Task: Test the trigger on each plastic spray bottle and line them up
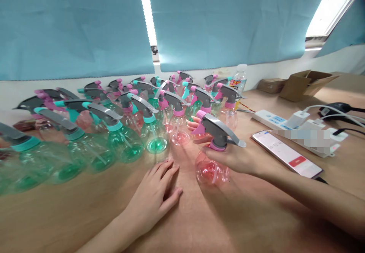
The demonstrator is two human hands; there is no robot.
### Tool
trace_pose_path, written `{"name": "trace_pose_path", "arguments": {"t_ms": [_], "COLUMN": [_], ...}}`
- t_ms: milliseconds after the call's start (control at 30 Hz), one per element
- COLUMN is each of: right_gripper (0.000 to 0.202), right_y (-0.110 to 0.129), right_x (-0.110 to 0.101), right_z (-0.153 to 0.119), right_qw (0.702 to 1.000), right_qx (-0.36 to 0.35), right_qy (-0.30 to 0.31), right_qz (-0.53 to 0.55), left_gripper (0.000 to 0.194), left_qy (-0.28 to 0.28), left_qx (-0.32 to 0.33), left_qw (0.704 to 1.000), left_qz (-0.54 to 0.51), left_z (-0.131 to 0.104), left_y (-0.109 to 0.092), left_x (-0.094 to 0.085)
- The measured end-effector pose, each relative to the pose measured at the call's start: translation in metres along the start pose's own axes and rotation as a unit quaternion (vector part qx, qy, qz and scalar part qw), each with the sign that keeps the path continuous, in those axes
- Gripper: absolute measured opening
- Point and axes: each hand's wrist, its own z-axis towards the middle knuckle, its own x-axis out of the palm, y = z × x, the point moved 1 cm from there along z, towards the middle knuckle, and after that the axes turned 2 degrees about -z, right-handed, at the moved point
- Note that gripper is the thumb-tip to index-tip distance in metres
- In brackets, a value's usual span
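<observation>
My right hand [232,158] is around the neck of a clear pink spray bottle [212,171], its thumb in front and its fingertips showing past the far side. This bottle stands upright on the wooden table and has a grey and pink trigger head. Palm down on the tabletop, my left hand [155,192] rests open with fingers stretched and thumb apart, holding nothing. Just beyond it stand a green spray bottle [154,139] with a turquoise collar and another pink spray bottle [179,131].
Several more green and pink spray bottles crowd the left and back. At the right lie a phone [286,153] and a power strip [270,119] with plugs and cables. Behind are a drink bottle [239,80] and an open cardboard box [306,85], near a blue curtain [228,21].
</observation>
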Motion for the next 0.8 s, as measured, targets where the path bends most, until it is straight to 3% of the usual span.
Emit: {"name": "trace_pose_path", "arguments": {"t_ms": [433,700,800], "right_gripper": [0.039,0.006,0.016], "right_y": [0.000,0.012,0.010], "right_x": [0.002,-0.003,-0.002], "right_z": [0.003,0.001,-0.001], "right_qw": [1.000,0.998,0.997], "right_qx": [0.028,0.028,0.012], "right_qy": [-0.004,-0.027,-0.028], "right_qz": [-0.014,-0.056,-0.073], "left_gripper": [0.041,0.041,0.041], "left_qy": [-0.007,0.008,0.011], "left_qx": [0.001,-0.004,-0.005], "left_qw": [1.000,1.000,1.000], "left_qz": [0.002,0.003,0.002], "left_z": [0.001,0.002,0.002], "left_y": [0.001,-0.002,-0.002], "left_x": [0.000,-0.004,-0.004]}}
